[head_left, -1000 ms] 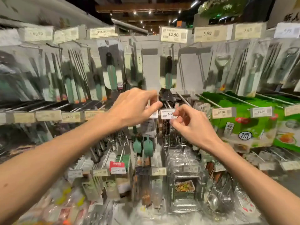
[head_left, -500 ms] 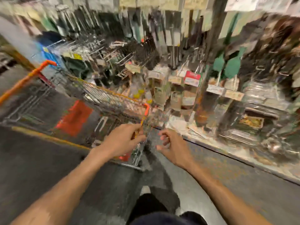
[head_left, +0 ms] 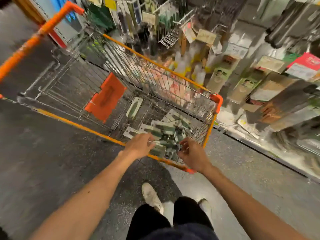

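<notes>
Looks like grab step of restock run. Pile of carded utensil packs (head_left: 166, 129) lies in cart (head_left: 210, 125), near right corner; stray pack (head_left: 134, 108) toward middle. Left hand (head_left: 138, 147) over near rim, fingertips seemingly pinching edge of top pack. Right hand (head_left: 192, 154) just beside it, fingers curled at pile, too blurry to tell if gripping. Next imo: firm hold on one card, lift clear of wire wall, carry toward shelf display (head_left: 270, 94).

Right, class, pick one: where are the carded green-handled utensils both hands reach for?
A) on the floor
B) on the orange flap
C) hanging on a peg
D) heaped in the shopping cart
D: the carded utensils lie heaped inside the wire shopping cart, under the left hand and right hand.
</notes>
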A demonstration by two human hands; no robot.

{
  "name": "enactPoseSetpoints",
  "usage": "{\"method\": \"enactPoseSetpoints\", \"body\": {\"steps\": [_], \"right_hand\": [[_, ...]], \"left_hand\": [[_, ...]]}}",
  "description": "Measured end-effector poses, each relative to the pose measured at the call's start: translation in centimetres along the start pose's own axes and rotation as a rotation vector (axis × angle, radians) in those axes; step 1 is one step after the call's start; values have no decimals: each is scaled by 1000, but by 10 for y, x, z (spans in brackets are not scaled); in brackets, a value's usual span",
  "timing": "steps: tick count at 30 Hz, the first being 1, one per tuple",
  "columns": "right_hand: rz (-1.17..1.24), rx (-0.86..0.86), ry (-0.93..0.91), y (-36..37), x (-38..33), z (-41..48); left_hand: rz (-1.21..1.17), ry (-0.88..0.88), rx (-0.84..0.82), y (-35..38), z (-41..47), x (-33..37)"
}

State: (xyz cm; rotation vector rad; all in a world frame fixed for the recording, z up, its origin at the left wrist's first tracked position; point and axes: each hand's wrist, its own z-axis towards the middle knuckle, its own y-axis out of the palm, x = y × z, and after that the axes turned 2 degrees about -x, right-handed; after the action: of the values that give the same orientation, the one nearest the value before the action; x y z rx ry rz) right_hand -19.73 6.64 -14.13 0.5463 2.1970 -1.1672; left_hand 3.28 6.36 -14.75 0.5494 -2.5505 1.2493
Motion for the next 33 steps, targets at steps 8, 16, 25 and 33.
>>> {"method": "enactPoseSetpoints", "body": {"steps": [8, 16, 25, 33], "right_hand": [[-66, -155, 221, 43, 9, 115], [-347, -322, 237, 107, 43, 267], [-731, -463, 211, 157, 46, 342], [-717, -535, 173, 173, 45, 359]], "left_hand": [[34, -77, -277, -14, 111, -52], [-138, -450, -400, 17, 221, -146], [-746, -952, -120, 73, 276, -197], [-1095, -1247, 136, 95, 289, -182]]}}
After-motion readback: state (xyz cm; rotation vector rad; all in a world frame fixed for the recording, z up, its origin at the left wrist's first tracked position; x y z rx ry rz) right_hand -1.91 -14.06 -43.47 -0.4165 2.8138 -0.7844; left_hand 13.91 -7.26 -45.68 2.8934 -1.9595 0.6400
